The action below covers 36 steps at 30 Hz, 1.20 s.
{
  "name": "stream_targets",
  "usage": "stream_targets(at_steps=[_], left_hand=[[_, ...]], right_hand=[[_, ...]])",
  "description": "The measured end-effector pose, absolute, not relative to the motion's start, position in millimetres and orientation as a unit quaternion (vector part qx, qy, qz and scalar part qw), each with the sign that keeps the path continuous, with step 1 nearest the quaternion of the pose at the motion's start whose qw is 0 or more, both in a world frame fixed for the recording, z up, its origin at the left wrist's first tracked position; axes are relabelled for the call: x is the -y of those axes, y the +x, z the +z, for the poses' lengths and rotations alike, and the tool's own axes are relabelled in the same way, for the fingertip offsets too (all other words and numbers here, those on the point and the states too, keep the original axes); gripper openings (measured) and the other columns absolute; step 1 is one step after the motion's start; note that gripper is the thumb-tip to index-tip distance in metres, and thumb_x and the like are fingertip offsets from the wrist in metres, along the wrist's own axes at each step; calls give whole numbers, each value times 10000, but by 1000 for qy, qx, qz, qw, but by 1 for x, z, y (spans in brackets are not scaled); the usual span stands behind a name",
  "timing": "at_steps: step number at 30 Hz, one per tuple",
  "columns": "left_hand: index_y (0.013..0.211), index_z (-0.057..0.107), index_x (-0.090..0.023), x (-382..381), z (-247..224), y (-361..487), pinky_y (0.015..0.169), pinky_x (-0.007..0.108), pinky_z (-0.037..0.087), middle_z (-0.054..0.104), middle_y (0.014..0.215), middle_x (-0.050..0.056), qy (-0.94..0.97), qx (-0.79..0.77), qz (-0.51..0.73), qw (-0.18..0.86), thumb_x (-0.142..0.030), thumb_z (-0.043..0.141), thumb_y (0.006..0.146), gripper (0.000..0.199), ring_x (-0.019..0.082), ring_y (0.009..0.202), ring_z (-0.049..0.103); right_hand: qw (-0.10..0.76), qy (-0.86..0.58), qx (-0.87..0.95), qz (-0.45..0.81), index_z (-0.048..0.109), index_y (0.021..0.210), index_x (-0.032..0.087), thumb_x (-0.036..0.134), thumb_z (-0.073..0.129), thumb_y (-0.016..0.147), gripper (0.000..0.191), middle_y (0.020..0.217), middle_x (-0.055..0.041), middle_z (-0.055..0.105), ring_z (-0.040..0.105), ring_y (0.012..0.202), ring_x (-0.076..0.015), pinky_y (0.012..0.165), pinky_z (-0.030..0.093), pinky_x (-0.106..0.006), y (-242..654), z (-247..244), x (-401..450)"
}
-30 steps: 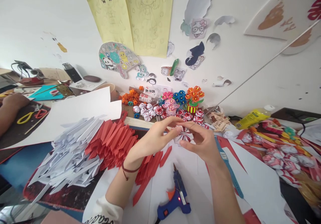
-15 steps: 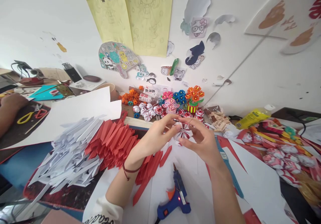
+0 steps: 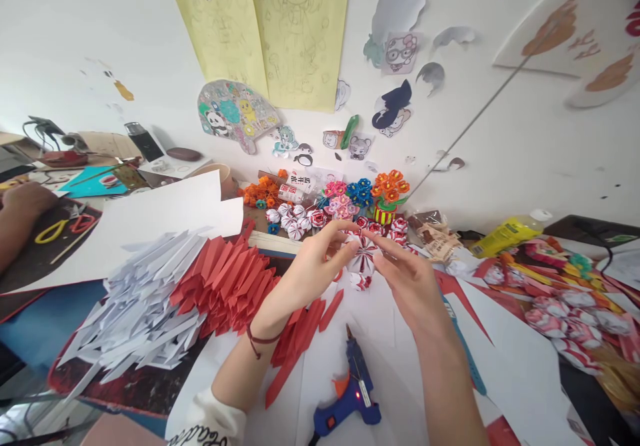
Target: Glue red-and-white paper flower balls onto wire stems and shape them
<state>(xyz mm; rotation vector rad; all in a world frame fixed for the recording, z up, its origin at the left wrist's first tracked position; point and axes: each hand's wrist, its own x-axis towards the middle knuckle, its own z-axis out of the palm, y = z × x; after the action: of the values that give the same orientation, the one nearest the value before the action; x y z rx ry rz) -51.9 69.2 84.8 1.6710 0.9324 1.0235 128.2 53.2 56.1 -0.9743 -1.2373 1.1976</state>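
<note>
A round red-and-white striped folded paper flower (image 3: 364, 264) is between my two hands at the middle of the table. My left hand (image 3: 323, 259) grips it, thumb on the near left side and fingers curved over the top. My right hand (image 3: 405, 269) meets it from the right, its fingers reaching along the top and its thumb at the right edge; the far fingertips are hidden. Just below lies another red-and-white paper piece (image 3: 361, 281). A blue hot glue gun (image 3: 353, 393) with a lit red light rests on white paper in front of me.
Piles of folded white paper strips (image 3: 145, 306) and red paper strips (image 3: 225, 286) lie to the left. Finished flowers (image 3: 295, 221) stand along the wall. A yellow bottle (image 3: 507, 234) and more paper pieces are at right. Another person's hand (image 3: 30, 196) is at far left.
My right hand has loosened a little, its thumb drawn back from the flower's front to its right edge. The left hand keeps its grip. The view has shifted slightly.
</note>
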Motion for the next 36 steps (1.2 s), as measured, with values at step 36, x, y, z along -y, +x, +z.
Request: stream_targets(at_steps=[36], left_hand=[[1210,592,-153,-74,85,-55,631,228,375,600,823,1,663,-390,448,456,-366,535,991,311,112,701,473]], right_hand=[[482,-425,720,263,490,1459,397,367,743,863,649,1410,-43,546,544,1289,-264,1052,515,-406,123,55,-49]])
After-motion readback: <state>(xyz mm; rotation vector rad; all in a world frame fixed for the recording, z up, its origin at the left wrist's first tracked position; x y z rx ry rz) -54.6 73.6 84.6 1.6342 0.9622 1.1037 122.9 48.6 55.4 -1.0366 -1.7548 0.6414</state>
